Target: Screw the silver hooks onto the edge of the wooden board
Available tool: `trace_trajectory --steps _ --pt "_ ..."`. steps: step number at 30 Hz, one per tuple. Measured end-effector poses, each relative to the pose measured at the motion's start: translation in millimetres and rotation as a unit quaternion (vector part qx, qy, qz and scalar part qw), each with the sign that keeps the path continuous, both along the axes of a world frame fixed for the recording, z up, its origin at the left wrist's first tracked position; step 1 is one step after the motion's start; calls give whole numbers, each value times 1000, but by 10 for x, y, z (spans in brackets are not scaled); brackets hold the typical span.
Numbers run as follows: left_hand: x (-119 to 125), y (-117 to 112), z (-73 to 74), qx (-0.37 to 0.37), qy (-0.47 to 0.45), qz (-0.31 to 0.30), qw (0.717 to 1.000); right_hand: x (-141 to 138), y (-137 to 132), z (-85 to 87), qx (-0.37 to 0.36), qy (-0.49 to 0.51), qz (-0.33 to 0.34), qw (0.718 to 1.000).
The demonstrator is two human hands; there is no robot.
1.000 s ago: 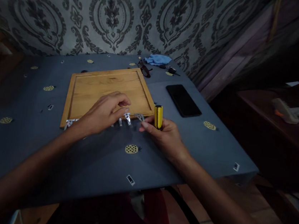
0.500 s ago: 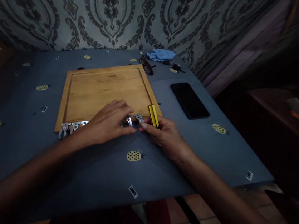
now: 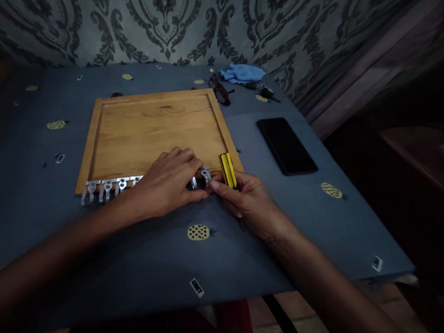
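A wooden panel (image 3: 150,126) with a raised frame lies flat on the table. Along its near edge runs a metal hook rail (image 3: 108,183) with several silver hooks that overhang the edge. My left hand (image 3: 172,182) covers the middle of the rail, thumb below and fingers above, gripping it near the right end. In my right hand (image 3: 252,202) is a yellow-and-black screwdriver (image 3: 228,169), its handle pointing away from me and a dark shaft showing below the hand. The right thumb and fingertips also touch the last hook (image 3: 205,174) at the rail's right end.
A black phone (image 3: 287,146) lies right of the panel. Sunglasses (image 3: 220,90), a blue cloth (image 3: 242,74) and what look like keys (image 3: 265,91) sit at the back. The blue tablecloth (image 3: 134,263) has pineapple prints. A patterned curtain (image 3: 206,20) hangs behind.
My left hand has slid slightly right along the rail, uncovering another hook at its left. My right hand stays by the end hook with the screwdriver. The view has shifted a little.
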State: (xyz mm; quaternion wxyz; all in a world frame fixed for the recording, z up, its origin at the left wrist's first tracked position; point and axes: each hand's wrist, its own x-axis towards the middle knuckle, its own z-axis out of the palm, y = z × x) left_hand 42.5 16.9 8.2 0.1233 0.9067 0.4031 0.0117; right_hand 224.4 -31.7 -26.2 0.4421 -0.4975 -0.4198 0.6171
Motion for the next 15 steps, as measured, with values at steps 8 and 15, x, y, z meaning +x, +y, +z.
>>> trace_trajectory --steps 8,15 --pt "34 -31 -27 20 -1 22 1000 11 5 23 -8 -17 14 1000" --pt "36 -75 -62 38 -16 29 999 13 15 16 -5 -18 16 1000"
